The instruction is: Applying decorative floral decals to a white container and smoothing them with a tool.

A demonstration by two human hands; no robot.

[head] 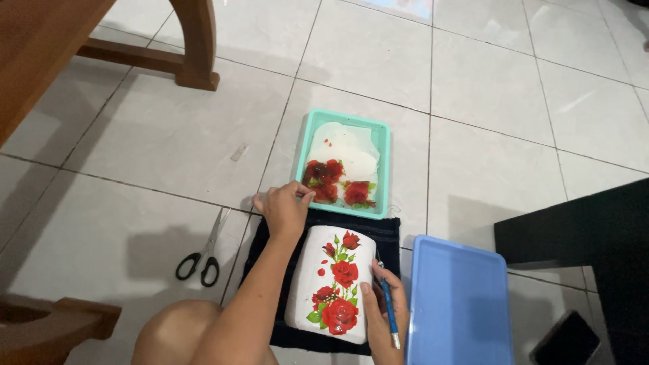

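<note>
The white pot (332,287) bore red roses with green leaves. The tray (385,169) was mint green, the lid (460,304) light blue, the cloth (385,233) black, the scissors (203,253) black-handled, the floor (473,88) pale grey tile.

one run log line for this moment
left hand: at rim of teal plastic tray with red rose cutouts | right hand: holds blue pen, steadies white rose-decorated container

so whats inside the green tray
In the green tray: white paper sheets and red rose cutouts. The left hand covers its near-left corner; whether there's water is unclear.
</note>
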